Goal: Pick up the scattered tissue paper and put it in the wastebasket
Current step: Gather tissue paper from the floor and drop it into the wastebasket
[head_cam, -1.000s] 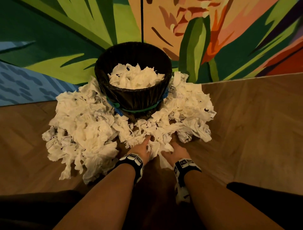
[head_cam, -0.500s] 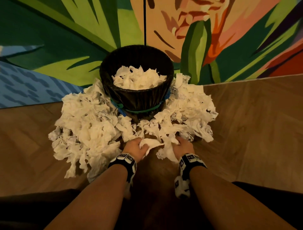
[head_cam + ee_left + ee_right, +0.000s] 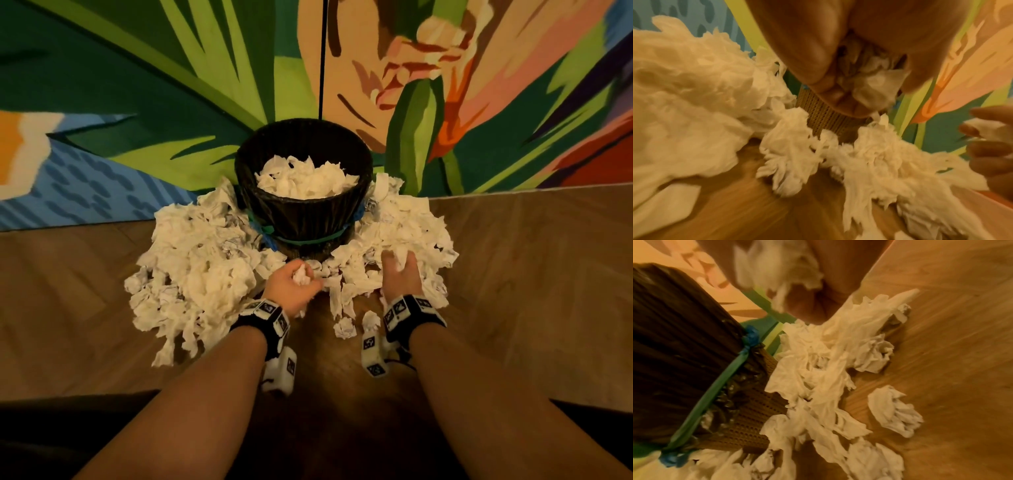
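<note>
Tissue paper (image 3: 202, 260) lies in crumpled white heaps on the floor, banked up around the foot of the wastebasket (image 3: 305, 219) on both sides and across its near side. More of it fills the basket to just under the rim. Each hand holds a share. The left hand (image 3: 291, 286) has its fingers (image 3: 830, 91) curled round a small wad (image 3: 301, 275), and the left wrist view shows the wad bunched in the palm with the fingertips folded over it. The right hand (image 3: 400, 277) grips another clump (image 3: 777, 266), with torn ends hanging out below the fingers (image 3: 813, 305). Just ahead of both sets of fingers a thin band of tissue runs along the base of the basket. To the left of the left fingers sits the biggest heap; beyond the right fingers a second heap spreads to the right. Behind the right hand, toward the wrist, two small balls (image 3: 344, 327) lie apart from the rest.

The sheets are thin, creased and ragged at the edges, some twisted into strips; a few balls show dark marks too small to read.

The wastebasket is woven, lined with a black bag (image 3: 674, 337) that a green band (image 3: 308, 240) with blue knots holds round the outside. The floor (image 3: 531, 274) is brown wood laid in a herringbone pattern. Behind the basket stands a wall painted with large green leaves, an orange and pink flower and a blue patch with dark dashes (image 3: 102, 85). Both wrists wear black bands (image 3: 267, 315) with square black-and-white markers.
</note>
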Tool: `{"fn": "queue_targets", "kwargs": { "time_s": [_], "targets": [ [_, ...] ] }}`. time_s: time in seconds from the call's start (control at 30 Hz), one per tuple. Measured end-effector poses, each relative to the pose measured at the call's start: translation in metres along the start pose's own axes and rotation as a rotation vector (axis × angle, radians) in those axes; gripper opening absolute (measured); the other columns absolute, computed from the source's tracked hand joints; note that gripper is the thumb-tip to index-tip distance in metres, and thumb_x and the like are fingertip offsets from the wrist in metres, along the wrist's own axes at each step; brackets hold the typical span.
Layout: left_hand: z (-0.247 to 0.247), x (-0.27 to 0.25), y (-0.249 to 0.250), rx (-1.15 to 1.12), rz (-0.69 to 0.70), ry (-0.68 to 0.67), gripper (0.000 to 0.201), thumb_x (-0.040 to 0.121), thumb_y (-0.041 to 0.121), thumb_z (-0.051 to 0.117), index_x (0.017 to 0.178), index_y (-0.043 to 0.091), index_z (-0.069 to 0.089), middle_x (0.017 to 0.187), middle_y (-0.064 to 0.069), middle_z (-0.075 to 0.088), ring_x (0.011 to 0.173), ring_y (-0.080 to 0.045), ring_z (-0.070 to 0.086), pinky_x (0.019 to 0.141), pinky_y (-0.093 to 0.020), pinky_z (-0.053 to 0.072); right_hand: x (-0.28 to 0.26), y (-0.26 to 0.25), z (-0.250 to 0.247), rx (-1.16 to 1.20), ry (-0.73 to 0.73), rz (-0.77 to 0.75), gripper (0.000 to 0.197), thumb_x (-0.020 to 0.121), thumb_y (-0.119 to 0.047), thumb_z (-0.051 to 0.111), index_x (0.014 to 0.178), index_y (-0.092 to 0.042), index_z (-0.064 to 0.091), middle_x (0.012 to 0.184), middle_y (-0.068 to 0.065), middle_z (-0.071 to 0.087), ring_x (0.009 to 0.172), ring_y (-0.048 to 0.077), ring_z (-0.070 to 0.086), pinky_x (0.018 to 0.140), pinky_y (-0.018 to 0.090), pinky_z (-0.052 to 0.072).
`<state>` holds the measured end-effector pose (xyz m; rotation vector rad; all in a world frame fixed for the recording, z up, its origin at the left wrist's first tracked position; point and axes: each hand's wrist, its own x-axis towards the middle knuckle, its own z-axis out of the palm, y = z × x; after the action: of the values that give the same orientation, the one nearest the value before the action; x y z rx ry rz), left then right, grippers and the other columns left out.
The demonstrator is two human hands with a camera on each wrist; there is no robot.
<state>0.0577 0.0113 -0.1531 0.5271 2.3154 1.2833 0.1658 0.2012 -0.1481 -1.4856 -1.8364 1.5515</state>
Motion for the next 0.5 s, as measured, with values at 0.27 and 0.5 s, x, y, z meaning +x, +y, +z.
{"fn": "queue_targets", "kwargs": {
  "time_s": [0.27, 0.5],
  "targets": [
    [-0.024, 0.013, 0.084, -0.182, 0.269, -0.026, 0.013, 0.093, 0.009, 0.06, 0.086, 0.018, 0.054, 0.097, -0.001, 0.072, 0.062, -0.002, 0.061, 0.057, -0.022, 0.049, 0.003, -0.072, 0.003, 0.186, 0.025, -0.22, 0.039, 0.099, -0.015, 0.032, 0.123, -0.021, 0.062, 0.113, 0.012, 0.063, 0.087, 0.02, 0.061, 0.077, 0.033, 0.05],
    [-0.056, 0.049, 0.144, -0.225, 0.43, 0.249, 0.016, 0.1, 0.03, 0.045, 0.095, 0.017, 0.054, 0.071, 0.009, 0.049, 0.056, 0.005, 0.046, 0.055, -0.011, 0.038, 0.007, -0.146, 0.004, 0.467, 0.037, -0.507, 0.037, 0.09, 0.008, 0.056, 0.104, -0.025, 0.047, 0.108, 0.0, 0.067, 0.092, 0.001, 0.065, 0.074, 0.014, 0.052]
  ]
}}
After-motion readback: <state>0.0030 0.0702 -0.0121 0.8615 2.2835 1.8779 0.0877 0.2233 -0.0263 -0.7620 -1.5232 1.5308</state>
